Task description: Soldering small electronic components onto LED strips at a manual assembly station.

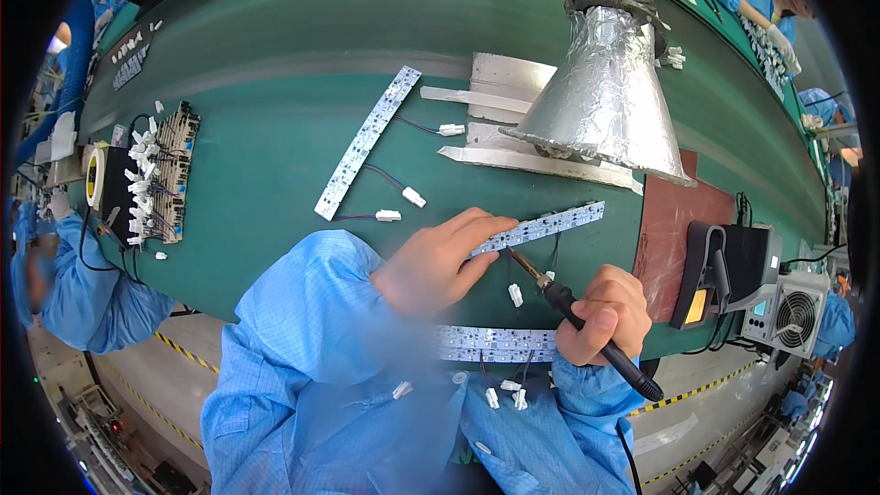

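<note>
My left hand [440, 257] is closed on the left end of a white LED circuit strip [559, 220], steadying it on the green mat. A black-handled soldering iron [587, 316] is gripped in my right hand [610, 316], its tip touching or very near the strip beside my left fingertips. Short wires with a white connector [515, 294] hang from this strip. Farther off to the left lies another LED strip [368, 142], slanted, with wired white connectors along its right side. A third strip [500, 344] lies close to my body, partly hidden by my sleeves.
A foil-covered fume hood [614, 96] hangs at the back right, over metal bars [513, 92]. On the right stand an iron holder [701, 275] and a soldering station [793, 312]. A stack of strips with connectors [170, 174] is at the left, near a co-worker's sleeve [101, 284].
</note>
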A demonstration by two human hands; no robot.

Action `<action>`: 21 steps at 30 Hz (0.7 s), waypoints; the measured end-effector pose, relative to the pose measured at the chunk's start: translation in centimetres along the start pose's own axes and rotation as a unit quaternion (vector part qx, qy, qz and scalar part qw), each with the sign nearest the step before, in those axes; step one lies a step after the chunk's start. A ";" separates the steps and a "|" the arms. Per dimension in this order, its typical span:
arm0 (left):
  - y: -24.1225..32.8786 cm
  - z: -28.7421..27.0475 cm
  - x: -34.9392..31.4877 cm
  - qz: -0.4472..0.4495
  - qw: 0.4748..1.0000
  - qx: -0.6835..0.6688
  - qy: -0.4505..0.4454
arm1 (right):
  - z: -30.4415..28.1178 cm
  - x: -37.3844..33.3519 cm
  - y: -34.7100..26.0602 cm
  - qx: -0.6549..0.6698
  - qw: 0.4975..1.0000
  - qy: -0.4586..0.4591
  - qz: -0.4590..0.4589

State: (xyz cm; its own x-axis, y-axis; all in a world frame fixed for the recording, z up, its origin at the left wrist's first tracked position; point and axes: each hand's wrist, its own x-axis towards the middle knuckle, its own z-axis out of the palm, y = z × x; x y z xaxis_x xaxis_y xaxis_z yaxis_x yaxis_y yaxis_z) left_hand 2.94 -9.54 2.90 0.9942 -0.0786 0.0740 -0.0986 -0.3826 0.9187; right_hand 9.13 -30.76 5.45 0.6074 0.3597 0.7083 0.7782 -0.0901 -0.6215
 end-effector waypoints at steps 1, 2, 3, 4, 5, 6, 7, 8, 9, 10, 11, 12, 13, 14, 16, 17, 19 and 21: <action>0.0 0.0 0.0 0.000 1.000 -0.004 0.001 | 0.0 0.0 0.0 -0.001 1.000 -0.004 0.001; 0.0 0.0 0.0 0.000 1.000 -0.007 0.002 | 0.0 0.0 0.0 -0.001 1.000 -0.004 0.002; 0.0 0.0 0.0 0.000 1.000 -0.007 0.001 | 0.0 0.0 0.0 -0.002 1.000 -0.005 0.002; 0.1 -0.1 0.0 0.003 1.000 -0.005 0.003 | 0.0 0.0 0.0 -0.003 1.000 -0.006 0.002; 0.1 -0.1 0.0 0.006 1.000 -0.003 0.004 | 0.0 0.0 0.0 -0.003 1.000 -0.007 0.003; 0.1 -0.1 0.0 0.006 1.000 -0.003 0.004 | 0.0 0.0 0.0 -0.005 1.000 -0.008 0.002; 0.0 -0.1 0.0 0.003 1.000 -0.003 0.004 | 0.0 0.0 0.0 -0.006 1.000 -0.008 0.001; 0.0 0.0 0.0 0.000 1.000 -0.003 0.004 | 0.1 0.0 0.0 -0.006 1.000 -0.008 0.001; 0.0 0.0 0.0 0.000 1.000 -0.003 0.004 | 0.1 0.0 0.0 -0.005 1.000 -0.007 0.004; 0.0 0.0 0.0 0.000 1.000 -0.003 0.003 | 0.1 -0.1 0.0 -0.004 1.000 -0.005 0.006; 0.0 0.0 0.0 0.000 1.000 -0.004 0.003 | 0.1 0.0 0.0 -0.005 1.000 -0.005 0.006; 0.0 0.0 0.0 0.000 1.000 -0.004 0.003 | 0.0 0.3 -0.1 -0.004 1.000 -0.001 0.007; 0.1 0.0 0.0 -0.002 1.000 -0.003 0.001 | 0.0 0.4 -0.1 -0.003 1.000 0.004 0.009; 0.2 -0.1 0.0 -0.004 1.000 -0.003 -0.001 | -0.1 0.3 0.1 -0.003 1.000 0.004 0.008; 0.2 -0.2 0.1 -0.004 1.000 -0.006 -0.003 | -0.8 0.1 0.8 0.007 0.996 0.087 0.026; 0.1 -0.2 0.1 -0.003 1.000 -0.010 -0.007 | -1.1 0.0 1.3 -0.012 0.992 0.122 0.027; 0.1 -0.3 0.1 -0.001 1.000 -0.010 -0.007 | -2.0 0.0 2.1 -0.027 0.986 0.160 0.043; 0.1 -0.2 0.1 0.002 1.000 -0.011 -0.008 | -2.6 0.0 2.7 -0.046 0.982 0.172 0.056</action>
State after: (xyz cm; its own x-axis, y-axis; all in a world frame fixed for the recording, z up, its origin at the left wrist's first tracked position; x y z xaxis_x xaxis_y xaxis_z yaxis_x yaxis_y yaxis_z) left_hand 3.01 -9.34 3.06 0.9929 -0.0947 0.0715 -0.1012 -0.3613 0.9269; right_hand 11.59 -33.39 4.64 0.6965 0.0097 0.7175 0.7043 -0.2004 -0.6811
